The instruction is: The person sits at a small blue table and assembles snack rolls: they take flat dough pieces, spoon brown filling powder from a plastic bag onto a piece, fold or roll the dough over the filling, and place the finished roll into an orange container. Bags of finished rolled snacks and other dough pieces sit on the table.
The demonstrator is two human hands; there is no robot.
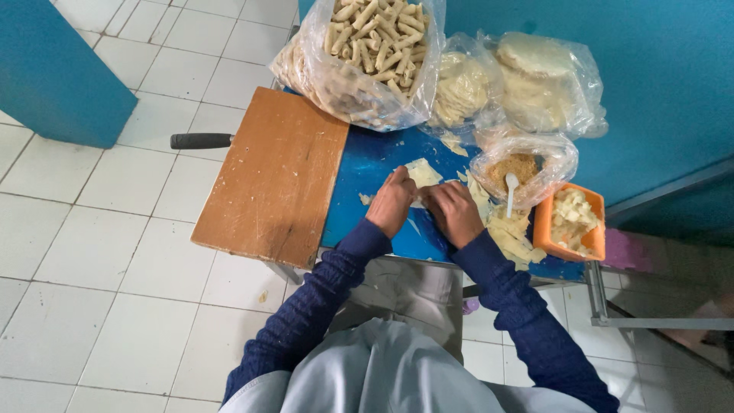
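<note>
Left hand [391, 202] & right hand [453, 212] are working side by side at the middle of the blue worktop [367, 164], both curled over a thin pale pastry sheet [421, 173] that's lying flat on the worktop, its far edge sticking out just beyond the fingers. Fingers of both are bent down & pinching at the sheet's near part; exactly how much is gripped under the palms, can't tell. Dark blue knit sleeves are covering both forearms.

Left of the hands, a wooden board [275, 176] is resting on the worktop, w/ a black handle [200, 141] poking out past its far left edge. At the far side, a big clear bag of rolled sticks [367, 53] is sitting open; right of it, 2 more clear bags w/ stacked round pastry sheets [527, 76]. Near right, a small bag w/ brown filling [518, 167] & a white spoon [511, 187] standing in it. Orange tub [569, 223] w/ pale chunks is sitting at the right edge, w/ cut pastry strips [508, 233] lying between it & the right hand.
</note>
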